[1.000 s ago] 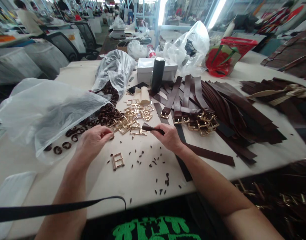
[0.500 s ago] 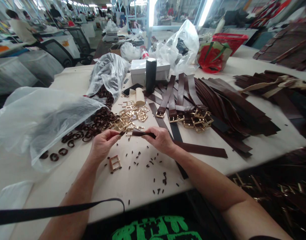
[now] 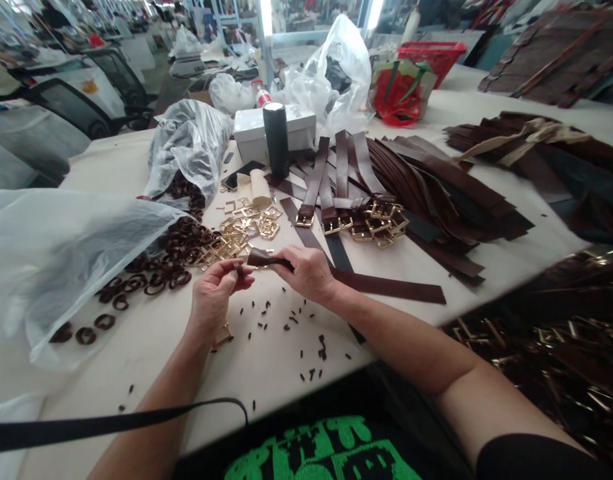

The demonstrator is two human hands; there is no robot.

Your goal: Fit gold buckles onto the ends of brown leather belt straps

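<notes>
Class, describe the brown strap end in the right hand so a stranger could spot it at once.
On the pale table, find the heap of loose gold buckles. Just nearer the wearer, the right hand holds a brown strap end. Unlike the brown straps fanned out further right, it is gripped, narrow at the hand and flaring toward its tip.

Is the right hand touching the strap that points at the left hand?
Touching. The head view shows the right hand closed around the strap, whose end sticks out from the grip.

Room over tabletop between forearms — low dark bits; buckle pile blocks ahead.
</notes>
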